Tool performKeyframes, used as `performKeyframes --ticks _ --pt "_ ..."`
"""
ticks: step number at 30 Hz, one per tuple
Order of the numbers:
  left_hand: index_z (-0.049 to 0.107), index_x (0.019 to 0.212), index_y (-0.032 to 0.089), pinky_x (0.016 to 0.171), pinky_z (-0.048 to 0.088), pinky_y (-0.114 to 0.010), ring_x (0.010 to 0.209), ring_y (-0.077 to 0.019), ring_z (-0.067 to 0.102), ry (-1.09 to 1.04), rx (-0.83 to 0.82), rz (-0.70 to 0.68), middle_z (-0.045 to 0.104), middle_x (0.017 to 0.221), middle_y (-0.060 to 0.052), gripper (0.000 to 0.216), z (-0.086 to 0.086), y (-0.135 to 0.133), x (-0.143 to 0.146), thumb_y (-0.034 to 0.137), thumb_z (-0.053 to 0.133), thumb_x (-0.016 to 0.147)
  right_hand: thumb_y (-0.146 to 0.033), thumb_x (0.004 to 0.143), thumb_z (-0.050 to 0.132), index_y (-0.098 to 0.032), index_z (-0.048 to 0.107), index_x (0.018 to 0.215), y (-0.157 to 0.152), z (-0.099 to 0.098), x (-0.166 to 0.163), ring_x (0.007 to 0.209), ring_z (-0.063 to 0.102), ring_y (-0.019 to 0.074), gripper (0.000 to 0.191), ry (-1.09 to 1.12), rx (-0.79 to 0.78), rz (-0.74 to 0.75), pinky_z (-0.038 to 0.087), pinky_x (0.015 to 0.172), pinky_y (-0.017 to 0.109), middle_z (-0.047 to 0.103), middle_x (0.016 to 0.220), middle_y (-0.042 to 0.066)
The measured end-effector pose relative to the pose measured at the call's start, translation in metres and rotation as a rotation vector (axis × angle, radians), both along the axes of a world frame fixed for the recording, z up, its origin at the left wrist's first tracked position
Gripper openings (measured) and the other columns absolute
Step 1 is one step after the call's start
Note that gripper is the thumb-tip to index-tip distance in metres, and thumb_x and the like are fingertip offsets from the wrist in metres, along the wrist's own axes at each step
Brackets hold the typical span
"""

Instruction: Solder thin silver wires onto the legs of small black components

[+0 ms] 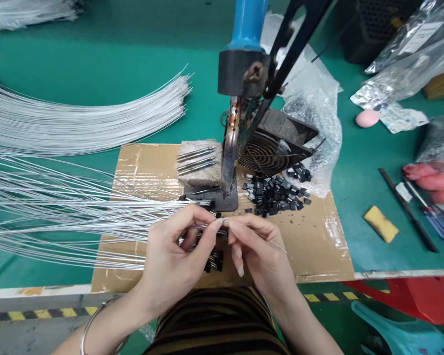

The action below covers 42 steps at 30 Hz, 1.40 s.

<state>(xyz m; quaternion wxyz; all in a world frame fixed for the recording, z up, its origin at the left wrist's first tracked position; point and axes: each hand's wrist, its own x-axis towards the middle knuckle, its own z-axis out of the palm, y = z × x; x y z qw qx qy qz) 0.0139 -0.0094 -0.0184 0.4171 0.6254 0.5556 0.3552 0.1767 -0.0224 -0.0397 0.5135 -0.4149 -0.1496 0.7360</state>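
My left hand (181, 251) is closed in a pinch on a thin wire (203, 226) over the cardboard. Its fingertips meet those of my right hand (261, 246), also pinched. A fine strand (277, 243) runs from between my right fingers across the palm; whether it is the same wire is hidden. White wires (133, 217) with small black connectors (216, 261) on their ends lie beneath and left of my left hand. A heap of loose black connectors (276, 192) sits just beyond my right hand.
A hot-air tool with a blue handle (249, 22) and metal nozzle (229, 148) stands close ahead, beside a fan (270, 150). Metal rods rest on a pale block (207, 177). A wire bundle (96, 125) lies left; a yellow sponge (380, 224) lies right.
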Motion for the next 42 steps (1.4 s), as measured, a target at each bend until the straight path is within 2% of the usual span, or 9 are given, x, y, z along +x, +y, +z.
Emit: performKeyframes --ticks 8,14,19,22,26,30,32,35,42 --pt "0.066 0.089 0.024 0.045 0.031 -0.019 0.049 -0.0069 0.038 0.044 0.106 0.048 0.053 0.061 0.008 0.012 -0.003 -0.005 0.006 0.015 0.069 0.096 -0.031 0.082 0.088 -0.021 0.087 0.084 -0.005 0.0 -0.01 0.036 0.054 0.0029 0.01 0.009 -0.014 -0.084 0.046 0.033 0.01 0.068 0.062 -0.003" --pt "0.067 0.091 0.024 0.046 0.033 -0.02 0.05 -0.0074 0.043 0.011 0.059 0.077 0.061 0.065 0.007 0.01 -0.006 -0.009 0.008 0.018 0.069 0.098 -0.03 0.086 0.086 -0.023 0.088 0.086 -0.009 -0.001 -0.019 0.035 0.052 0.0014 0.007 0.057 -0.016 -0.136 0.046 0.035 0.008 0.066 0.058 -0.004" --pt "0.069 0.09 0.023 0.05 0.038 -0.019 0.056 -0.0084 0.054 -0.053 -0.019 0.091 0.068 0.071 0.004 0.008 -0.006 -0.005 0.007 0.02 0.069 0.097 -0.033 0.09 0.082 -0.026 0.088 0.093 -0.013 -0.005 -0.015 0.038 0.055 0.003 0.009 -0.014 0.025 -0.096 0.048 0.035 0.011 0.072 0.069 -0.002" --pt "0.071 0.087 0.023 0.048 0.036 -0.016 0.053 -0.0062 0.048 -0.093 -0.051 0.124 0.063 0.066 0.005 0.008 -0.004 -0.001 0.005 0.02 0.071 0.095 -0.034 0.094 0.078 -0.028 0.087 0.103 -0.018 -0.008 0.006 0.05 0.066 0.0087 0.013 -0.284 0.147 -0.093 0.057 0.042 0.018 0.077 0.081 0.001" --pt "0.075 0.089 0.022 0.052 0.041 -0.011 0.057 -0.0054 0.055 -0.113 -0.103 0.156 0.069 0.07 0.004 0.005 0.002 0.005 0.004 0.019 0.073 0.091 -0.022 0.092 0.08 -0.026 0.085 0.102 -0.02 -0.014 0.045 0.06 0.067 0.0105 0.012 -1.035 0.323 -0.305 0.058 0.055 0.024 0.077 0.092 0.002" --pt "0.077 0.088 0.023 0.054 0.045 -0.01 0.06 -0.0056 0.06 -0.107 -0.105 0.159 0.073 0.073 0.003 0.007 0.005 0.007 0.004 0.018 0.073 0.089 -0.014 0.092 0.077 -0.021 0.082 0.103 -0.021 -0.02 0.067 0.071 0.066 0.0139 0.014 -1.541 0.562 -0.179 0.056 0.065 0.029 0.076 0.087 0.003" --pt "0.077 0.087 0.024 0.052 0.043 -0.011 0.058 -0.0054 0.058 -0.091 -0.096 0.167 0.073 0.072 0.004 0.007 0.005 0.007 0.003 0.018 0.074 0.089 -0.01 0.092 0.076 -0.019 0.08 0.1 -0.023 -0.021 0.07 0.068 0.063 0.0132 0.012 -1.624 0.645 -0.128 0.055 0.066 0.029 0.074 0.081 0.002" --pt "0.078 0.088 0.025 0.05 0.041 -0.014 0.056 -0.0057 0.056 -0.073 -0.086 0.166 0.072 0.072 0.004 0.007 0.004 0.008 0.003 0.019 0.074 0.089 -0.009 0.093 0.075 -0.019 0.079 0.098 -0.026 -0.02 0.072 0.065 0.061 0.0122 0.011 -1.624 0.655 -0.093 0.054 0.064 0.028 0.072 0.079 0.0" --pt "0.077 0.086 0.025 0.049 0.039 -0.018 0.057 -0.0079 0.059 -0.062 -0.071 0.151 0.073 0.072 0.003 0.007 0.006 0.008 0.001 0.018 0.075 0.088 -0.011 0.094 0.075 -0.019 0.077 0.112 -0.015 -0.025 0.078 0.076 0.067 0.0155 0.019 -1.618 0.768 0.027 0.06 0.072 0.03 0.074 0.091 0.004"
